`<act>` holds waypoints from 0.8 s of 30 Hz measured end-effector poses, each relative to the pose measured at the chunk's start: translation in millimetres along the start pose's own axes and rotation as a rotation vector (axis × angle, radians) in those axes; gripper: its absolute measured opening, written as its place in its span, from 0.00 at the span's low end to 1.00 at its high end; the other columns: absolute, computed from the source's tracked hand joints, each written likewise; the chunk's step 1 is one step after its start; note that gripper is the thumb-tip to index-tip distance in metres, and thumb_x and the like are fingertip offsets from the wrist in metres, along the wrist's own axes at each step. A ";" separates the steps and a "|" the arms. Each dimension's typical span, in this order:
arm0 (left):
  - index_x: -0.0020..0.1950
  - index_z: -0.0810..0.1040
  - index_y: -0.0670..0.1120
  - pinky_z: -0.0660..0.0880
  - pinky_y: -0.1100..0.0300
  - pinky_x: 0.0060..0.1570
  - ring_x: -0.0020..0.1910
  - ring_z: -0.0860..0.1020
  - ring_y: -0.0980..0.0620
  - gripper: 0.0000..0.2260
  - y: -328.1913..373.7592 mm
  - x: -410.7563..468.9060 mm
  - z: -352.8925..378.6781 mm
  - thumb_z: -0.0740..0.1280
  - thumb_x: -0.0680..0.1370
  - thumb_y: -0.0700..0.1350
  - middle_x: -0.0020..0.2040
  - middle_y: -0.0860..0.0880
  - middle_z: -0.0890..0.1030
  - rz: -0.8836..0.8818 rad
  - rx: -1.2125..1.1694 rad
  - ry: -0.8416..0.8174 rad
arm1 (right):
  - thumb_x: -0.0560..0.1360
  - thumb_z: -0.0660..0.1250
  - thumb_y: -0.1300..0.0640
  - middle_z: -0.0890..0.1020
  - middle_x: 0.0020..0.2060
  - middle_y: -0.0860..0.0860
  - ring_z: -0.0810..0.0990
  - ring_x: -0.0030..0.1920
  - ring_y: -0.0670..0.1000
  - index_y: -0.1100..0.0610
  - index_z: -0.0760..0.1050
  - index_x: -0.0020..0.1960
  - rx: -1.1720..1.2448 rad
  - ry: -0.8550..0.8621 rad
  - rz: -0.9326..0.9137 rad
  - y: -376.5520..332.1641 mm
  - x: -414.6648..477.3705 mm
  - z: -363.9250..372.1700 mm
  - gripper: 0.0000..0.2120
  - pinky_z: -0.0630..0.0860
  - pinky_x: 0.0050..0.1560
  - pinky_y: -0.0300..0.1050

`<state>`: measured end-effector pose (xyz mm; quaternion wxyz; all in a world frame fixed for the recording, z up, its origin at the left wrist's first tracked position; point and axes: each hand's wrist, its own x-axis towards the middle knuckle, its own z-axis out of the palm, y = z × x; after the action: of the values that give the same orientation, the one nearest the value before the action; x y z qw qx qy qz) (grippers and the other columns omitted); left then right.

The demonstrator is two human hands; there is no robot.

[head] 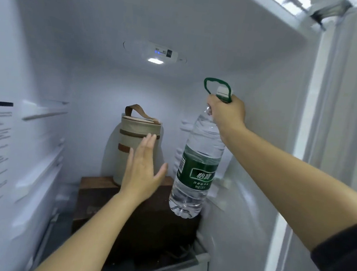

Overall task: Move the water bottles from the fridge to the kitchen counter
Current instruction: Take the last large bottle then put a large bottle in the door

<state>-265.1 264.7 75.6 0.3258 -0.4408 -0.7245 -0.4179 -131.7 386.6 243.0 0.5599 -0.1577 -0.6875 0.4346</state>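
A large clear water bottle (196, 165) with a green label and a green carry loop hangs tilted inside the open fridge, its base off the dark shelf. My right hand (226, 115) is closed around its neck just under the cap. My left hand (143, 169) reaches in with flat, spread fingers, held in front of a beige bag and to the left of the bottle, touching nothing that I can see.
A beige cylindrical bag (136, 146) with brown trim and a strap handle stands at the back on a dark wooden board (144, 218). White fridge walls (37, 79) close in left and right, with shelf rails; a ceiling lamp (155, 61) glows above.
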 end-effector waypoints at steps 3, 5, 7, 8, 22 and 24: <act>0.79 0.50 0.49 0.48 0.45 0.76 0.78 0.51 0.53 0.30 4.3 -38.6 1.6 0.59 0.80 0.54 0.79 0.50 0.54 -0.089 0.061 -0.139 | 0.70 0.67 0.56 0.80 0.37 0.52 0.78 0.39 0.50 0.52 0.74 0.38 0.001 -0.028 -0.010 -9.2 -20.8 -10.1 0.03 0.74 0.39 0.46; 0.79 0.51 0.48 0.49 0.43 0.76 0.78 0.48 0.51 0.29 2.1 -60.7 1.0 0.57 0.81 0.55 0.79 0.49 0.53 -0.121 0.252 -0.257 | 0.70 0.67 0.58 0.77 0.35 0.51 0.75 0.36 0.50 0.52 0.73 0.37 0.022 -0.039 -0.009 -14.8 -33.3 -17.8 0.05 0.73 0.37 0.45; 0.79 0.50 0.47 0.47 0.40 0.75 0.79 0.46 0.49 0.30 1.0 -81.4 0.7 0.54 0.82 0.57 0.80 0.47 0.50 -0.106 0.442 -0.366 | 0.70 0.68 0.58 0.77 0.34 0.50 0.75 0.35 0.50 0.52 0.73 0.38 0.033 -0.053 0.017 -15.9 -45.8 -24.8 0.04 0.73 0.37 0.46; 0.80 0.50 0.47 0.46 0.38 0.75 0.79 0.46 0.48 0.30 1.4 -91.9 0.7 0.53 0.81 0.57 0.80 0.47 0.50 -0.095 0.511 -0.399 | 0.69 0.68 0.57 0.79 0.34 0.51 0.76 0.36 0.51 0.52 0.74 0.38 0.033 -0.067 0.032 -13.7 -52.7 -27.6 0.04 0.75 0.37 0.47; 0.79 0.43 0.45 0.40 0.35 0.72 0.78 0.43 0.41 0.42 10.0 -138.0 1.1 0.62 0.75 0.60 0.80 0.43 0.46 -0.046 0.804 -0.489 | 0.71 0.69 0.58 0.80 0.32 0.49 0.76 0.35 0.48 0.56 0.78 0.41 -0.131 -0.173 0.175 88.4 -175.1 -60.3 0.02 0.72 0.37 0.43; 0.79 0.43 0.45 0.39 0.34 0.71 0.78 0.42 0.41 0.42 9.9 -138.4 3.0 0.62 0.75 0.61 0.80 0.43 0.47 -0.057 0.804 -0.480 | 0.70 0.69 0.57 0.80 0.33 0.50 0.75 0.36 0.49 0.56 0.78 0.42 -0.166 -0.186 0.203 102.1 -187.3 -62.6 0.03 0.72 0.38 0.44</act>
<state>-201.2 219.2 -38.9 0.2825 -0.3438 -0.8955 0.0009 -41.9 339.6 45.2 0.4321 -0.2308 -0.7505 0.4435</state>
